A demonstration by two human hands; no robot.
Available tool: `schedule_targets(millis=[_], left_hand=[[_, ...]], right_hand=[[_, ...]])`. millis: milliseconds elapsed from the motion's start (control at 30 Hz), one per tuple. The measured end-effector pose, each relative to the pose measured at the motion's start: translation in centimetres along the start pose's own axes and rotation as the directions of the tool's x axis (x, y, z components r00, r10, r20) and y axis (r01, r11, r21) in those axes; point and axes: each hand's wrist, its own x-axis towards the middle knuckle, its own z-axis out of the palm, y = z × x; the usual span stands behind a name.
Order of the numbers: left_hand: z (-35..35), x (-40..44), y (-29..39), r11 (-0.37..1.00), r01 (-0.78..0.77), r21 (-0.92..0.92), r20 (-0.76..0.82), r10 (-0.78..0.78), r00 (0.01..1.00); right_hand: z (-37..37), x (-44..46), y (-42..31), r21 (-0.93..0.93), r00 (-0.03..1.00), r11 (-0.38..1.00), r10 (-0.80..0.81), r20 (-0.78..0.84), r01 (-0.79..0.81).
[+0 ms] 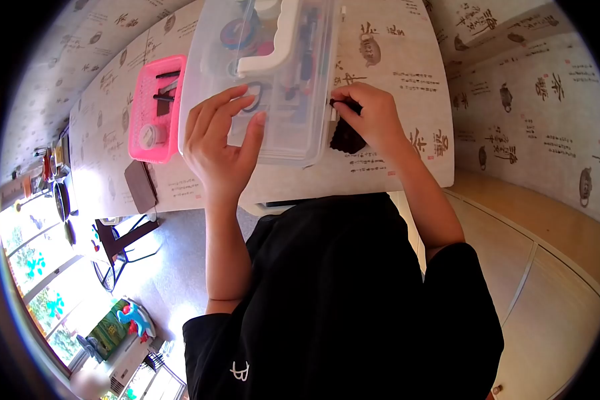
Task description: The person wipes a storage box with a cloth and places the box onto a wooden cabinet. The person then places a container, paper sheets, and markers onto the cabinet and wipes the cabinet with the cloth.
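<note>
Black shirt [340,300] fills the near part of the head view; beyond it, the right grip [375,119] pinches a dark scalloped piece [348,139], whose long axis runs from that grip shirtward, right beside the clear box [280,152]; the left grip [217,143], farther off, spreads loosely over the box (contact unclear)

A clear plastic box [283,137] stood on a printed table [407,57] before a person in a black shirt [340,287].
The left hand [221,143] was over the box's near left part, fingers apart; contact could not be told. The right hand [377,120] pinched a dark brown, wavy-edged piece [347,139] just beside the box's right side. A pink basket [157,159], holding a small round container [152,137], stood to the left.
</note>
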Motion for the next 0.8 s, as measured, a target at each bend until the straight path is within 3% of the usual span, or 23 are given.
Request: schedule_targets(millis=[100, 300, 567, 700, 800], left_hand=[[-0.5, -0.1, 0.0, 1.000, -0.002, 0.016, 0.017, 0.002, 1.000], [-0.3, -0.1, 0.1, 1.000, -0.009, 0.012, 0.008, 0.009, 1.000], [-0.2, -0.1, 0.2, 1.000, 0.005, 0.008, 0.009, -0.005, 1.000], [-0.2, 0.0, 0.2, 1.000, -0.002, 0.002, 0.004, 0.002, 1.000], [-0.1, 0.0, 0.1, 1.000, 0.007, 0.006, 0.006, -0.007, 1.000]], right_hand=[[0.5, 0.0, -0.6, 0.033, 0.999, 0.998, 0.048, -0.007, -0.048], [0.4, 0.0, -1.0, -0.114, 1.000, 0.993, 0.004, -0.015, -0.006], [-0.4, 0.3, -0.6, -0.255, 0.975, 0.942, -0.202, 0.093, 0.220], [-0.6, 0.4, -0.3, -0.224, 0.971, 0.948, -0.203, 0.124, 0.227], [0.3, -0.9, -0.1, -0.202, 0.987, 0.967, -0.149, 0.055, 0.157]])
